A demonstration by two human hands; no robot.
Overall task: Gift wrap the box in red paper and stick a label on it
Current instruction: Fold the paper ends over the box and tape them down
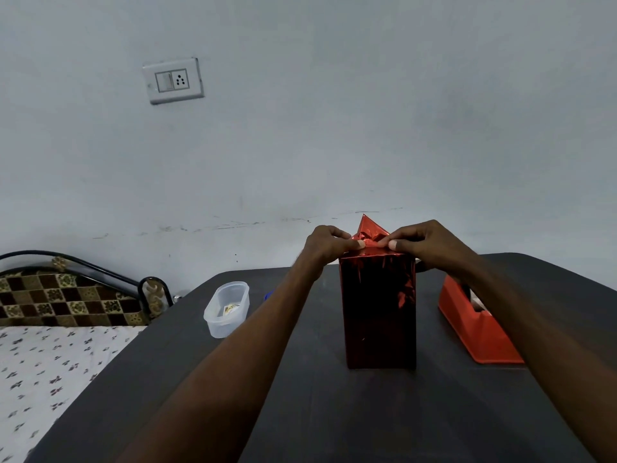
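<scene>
A tall box [379,309] wrapped in shiny red paper stands upright on the dark table [300,396]. At its top a triangular flap of red paper [369,228] sticks up. My left hand [325,243] pinches the paper at the box's top left edge. My right hand [427,243] pinches it at the top right edge. Both thumbs press down on the folded paper along the near top rim. The box's far side is hidden.
A red tape dispenser [477,332] sits right of the box, partly behind my right forearm. A clear plastic tub [227,309] with small paper pieces inside stands to the left. A bed [50,362] borders the table's left side. The wall is just behind.
</scene>
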